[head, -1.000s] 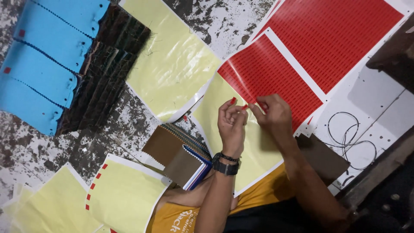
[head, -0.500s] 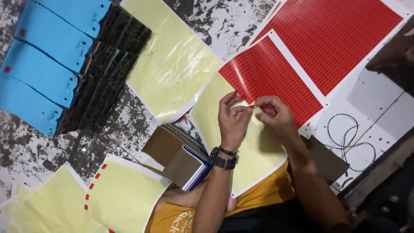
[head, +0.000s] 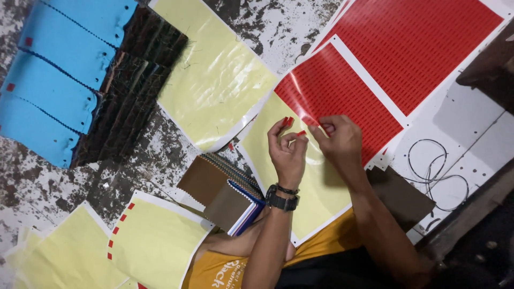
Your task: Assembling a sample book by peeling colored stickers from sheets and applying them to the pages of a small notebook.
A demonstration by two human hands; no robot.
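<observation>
Here, both hands pinch small red stickers: left hand [head: 287, 151] several, right hand [head: 338, 143] one.

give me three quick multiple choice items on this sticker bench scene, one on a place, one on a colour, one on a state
1. Where does the stack of fabric swatch cards lie?
A. on the blue cards
B. beside the left forearm, by the yellow backing sheets
C. on the coiled wire

2. What colour are the small stickers on the left hand fingertips?
A. red
B. green
C. white

3. How is the sticker sheet under the hands?
A. fully covered
B. rolled up
C. partly peeled, bare yellow backing showing

Answers:
1 B, it sits between two yellow sheets near the watch.
2 A, they match the red sheet.
3 C, the right hand rests where red meets bare yellow.
</observation>
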